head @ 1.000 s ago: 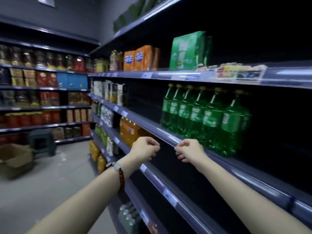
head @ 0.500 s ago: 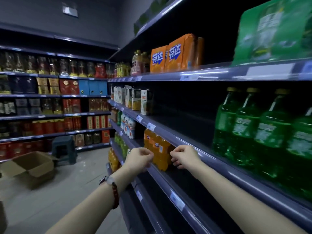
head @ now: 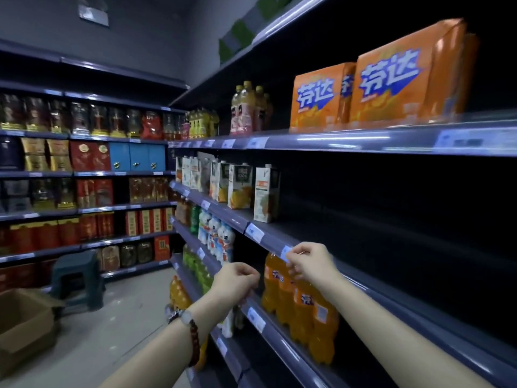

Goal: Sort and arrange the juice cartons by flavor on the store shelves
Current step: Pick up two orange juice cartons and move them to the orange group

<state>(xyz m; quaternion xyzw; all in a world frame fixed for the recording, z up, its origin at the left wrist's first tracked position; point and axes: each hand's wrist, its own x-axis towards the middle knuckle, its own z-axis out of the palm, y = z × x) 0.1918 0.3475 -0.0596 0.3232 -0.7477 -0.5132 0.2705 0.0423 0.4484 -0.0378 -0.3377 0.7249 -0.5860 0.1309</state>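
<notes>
Several juice cartons (head: 240,189) stand in a row on the second shelf (head: 279,233) of the right-hand rack; the nearest one (head: 265,197) is white with an orange picture. My left hand (head: 236,278) is loosely closed in front of the lower shelf edge, holding nothing. My right hand (head: 310,261) is closed with its fingertips at a small price tag (head: 286,252) on the carton shelf's front rail. Both hands are well short of the cartons, below and to their right.
Orange soda bottles (head: 296,306) stand on the shelf under my hands. Orange boxes (head: 391,77) sit on the upper shelf. White drink bottles (head: 218,236) and green bottles are further left. A cardboard box (head: 25,329) and a stool (head: 75,278) are on the aisle floor.
The view has moved left along the rack: the green bottles have left the frame and the cartons are closer. Both hands stay closed; the right one now touches the rail's price tag.
</notes>
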